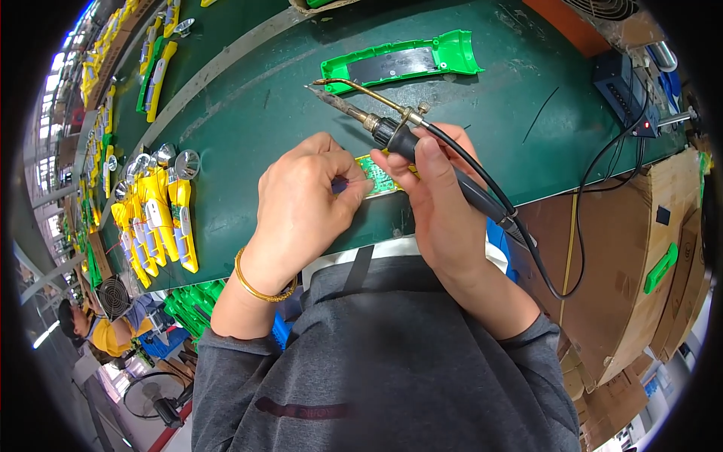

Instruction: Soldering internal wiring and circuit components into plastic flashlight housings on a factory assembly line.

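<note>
Left grip pressed together at left end of circuit board; right grip (beside board) clasping soldering iron.

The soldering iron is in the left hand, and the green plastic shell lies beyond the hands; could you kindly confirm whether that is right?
Not the left hand: the head view shows the soldering iron in the right hand. The green plastic shell does lie beyond both hands.
</note>
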Demonstrator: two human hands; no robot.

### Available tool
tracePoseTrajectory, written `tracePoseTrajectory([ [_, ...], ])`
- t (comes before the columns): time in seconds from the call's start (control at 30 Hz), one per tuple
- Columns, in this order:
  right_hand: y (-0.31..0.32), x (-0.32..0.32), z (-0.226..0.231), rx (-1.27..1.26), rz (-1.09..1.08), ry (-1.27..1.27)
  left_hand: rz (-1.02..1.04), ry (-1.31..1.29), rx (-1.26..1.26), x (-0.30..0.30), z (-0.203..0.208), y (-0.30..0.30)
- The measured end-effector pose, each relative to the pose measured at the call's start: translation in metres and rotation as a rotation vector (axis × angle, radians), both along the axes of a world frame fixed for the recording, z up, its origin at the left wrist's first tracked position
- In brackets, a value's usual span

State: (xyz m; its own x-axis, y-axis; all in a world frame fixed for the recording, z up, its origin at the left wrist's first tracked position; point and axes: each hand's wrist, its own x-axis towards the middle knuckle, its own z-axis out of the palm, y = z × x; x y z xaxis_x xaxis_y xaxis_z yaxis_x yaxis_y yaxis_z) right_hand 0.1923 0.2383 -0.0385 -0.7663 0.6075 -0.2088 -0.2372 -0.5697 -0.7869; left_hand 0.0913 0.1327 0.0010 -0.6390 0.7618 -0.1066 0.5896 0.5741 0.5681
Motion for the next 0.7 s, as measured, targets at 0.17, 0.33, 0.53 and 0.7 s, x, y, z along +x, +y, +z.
tracePoseTrajectory([
  [0.17, 0.001, 0.000, 0.002, -0.015, 0.011, 0.008, 0.003, -0.017, 0.045, 0.003, -0.002, -0.004],
  [0.33, 0.000, 0.001, 0.001, -0.031, 0.005, 0.009, 0.015, -0.019, 0.076, 0.003, -0.005, -0.006],
  [0.53, 0.003, 0.003, 0.000, -0.007, 0.009, 0.006, 0.029, -0.073, 0.100, 0.004, -0.005, -0.008],
  [0.7, 0.017, 0.033, 0.006, 0.228, -0.017, 0.015, -0.023, -0.031, 0.151, 0.003, -0.010, -0.011],
])
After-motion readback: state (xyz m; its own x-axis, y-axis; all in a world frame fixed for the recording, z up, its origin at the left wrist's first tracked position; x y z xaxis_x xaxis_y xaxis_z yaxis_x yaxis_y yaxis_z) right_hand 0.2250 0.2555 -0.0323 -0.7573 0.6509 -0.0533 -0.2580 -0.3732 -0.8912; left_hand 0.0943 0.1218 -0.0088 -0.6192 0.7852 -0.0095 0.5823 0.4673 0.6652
